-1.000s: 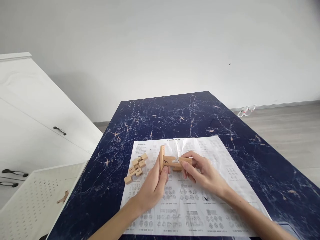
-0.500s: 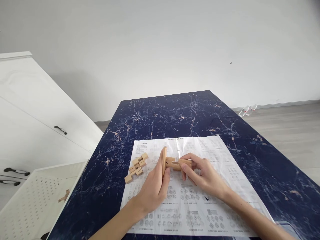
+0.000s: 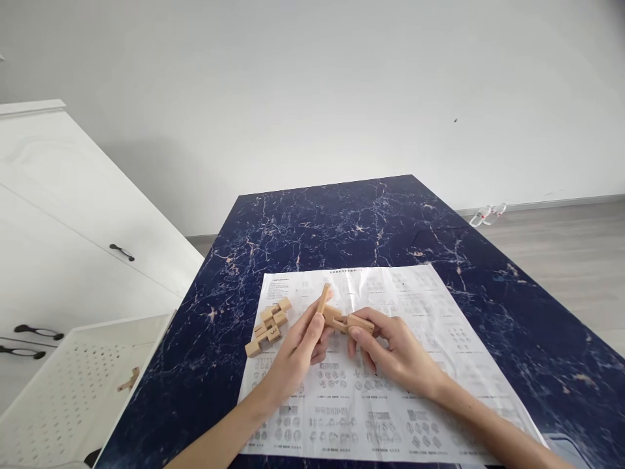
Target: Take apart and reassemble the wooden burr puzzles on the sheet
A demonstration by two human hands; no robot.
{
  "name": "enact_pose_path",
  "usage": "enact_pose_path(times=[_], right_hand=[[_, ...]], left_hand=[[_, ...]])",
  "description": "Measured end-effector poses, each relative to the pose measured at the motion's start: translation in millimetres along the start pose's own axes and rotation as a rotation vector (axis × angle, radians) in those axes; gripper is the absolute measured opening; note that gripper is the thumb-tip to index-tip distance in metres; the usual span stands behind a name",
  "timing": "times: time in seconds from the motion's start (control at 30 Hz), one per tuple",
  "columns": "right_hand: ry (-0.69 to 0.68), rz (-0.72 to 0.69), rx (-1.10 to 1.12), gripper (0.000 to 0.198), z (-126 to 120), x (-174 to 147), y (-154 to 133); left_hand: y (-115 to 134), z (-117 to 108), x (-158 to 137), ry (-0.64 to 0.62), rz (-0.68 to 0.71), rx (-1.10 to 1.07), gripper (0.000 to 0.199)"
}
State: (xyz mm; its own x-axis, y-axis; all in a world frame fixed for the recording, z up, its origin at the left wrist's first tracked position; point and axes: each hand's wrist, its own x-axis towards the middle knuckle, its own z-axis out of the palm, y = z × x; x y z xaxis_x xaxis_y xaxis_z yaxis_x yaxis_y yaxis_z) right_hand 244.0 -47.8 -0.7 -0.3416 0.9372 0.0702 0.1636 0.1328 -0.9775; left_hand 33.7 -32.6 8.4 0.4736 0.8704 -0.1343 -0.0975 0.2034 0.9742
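Note:
Between my hands is a joined group of pale wooden puzzle pieces [image 3: 333,316], held just above the printed sheet [image 3: 415,417]. One flat bar [image 3: 324,298] crosses its left end, leaning slightly. A notched bar [image 3: 361,322] runs out to the right from it. My left hand [image 3: 297,345] is closed on the crossbar end, thumb on the near side and fingers behind. My right hand [image 3: 400,352] pinches the right end between thumb and index finger. The fingers partly cover the joints. Left of my left hand, several notched wooden pieces [image 3: 267,327] lie on the sheet.
The sheet lies on a dark blue marbled table [image 3: 312,228]. A white perforated surface [image 3: 68,384] to the left holds another wooden piece [image 3: 128,380]. A white cabinet [image 3: 97,228] stands at the left. Clear plastic bottles [image 3: 488,213] are on the floor at right.
The wooden group has tilted, its right end lower and its crossbar leaning to the right. My left thumb has moved up onto the crossbar, and the left fingers have curled behind it.

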Motion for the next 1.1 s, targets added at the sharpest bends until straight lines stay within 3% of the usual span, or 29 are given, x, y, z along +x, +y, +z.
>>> enact_pose_path(times=[0.1,0.33,0.57,0.73,1.1], right_hand=[[0.052,-0.018,-0.068,0.027,1.5,-0.8,0.4],[-0.018,0.016,-0.012,0.032,-2.8,-1.4,2.1],[-0.012,-0.027,-0.078,0.022,9.1,-3.0,4.1],[-0.053,-0.012,0.02,0.019,9.8,-2.0,2.8],[-0.044,-0.036,-0.037,0.022,5.7,-1.0,2.1]], left_hand=[[-0.8,-1.1,0.7,0.001,0.001,0.004,0.065],[4.9,-7.8,0.7,-0.09,-0.016,0.044,0.056],[7.7,3.6,-1.6,-0.16,-0.074,0.147,0.047],[7.3,8.4,-1.9,-0.143,-0.052,0.109,0.053],[-4.9,3.3,1.2,-0.135,-0.075,-0.114,0.051]])
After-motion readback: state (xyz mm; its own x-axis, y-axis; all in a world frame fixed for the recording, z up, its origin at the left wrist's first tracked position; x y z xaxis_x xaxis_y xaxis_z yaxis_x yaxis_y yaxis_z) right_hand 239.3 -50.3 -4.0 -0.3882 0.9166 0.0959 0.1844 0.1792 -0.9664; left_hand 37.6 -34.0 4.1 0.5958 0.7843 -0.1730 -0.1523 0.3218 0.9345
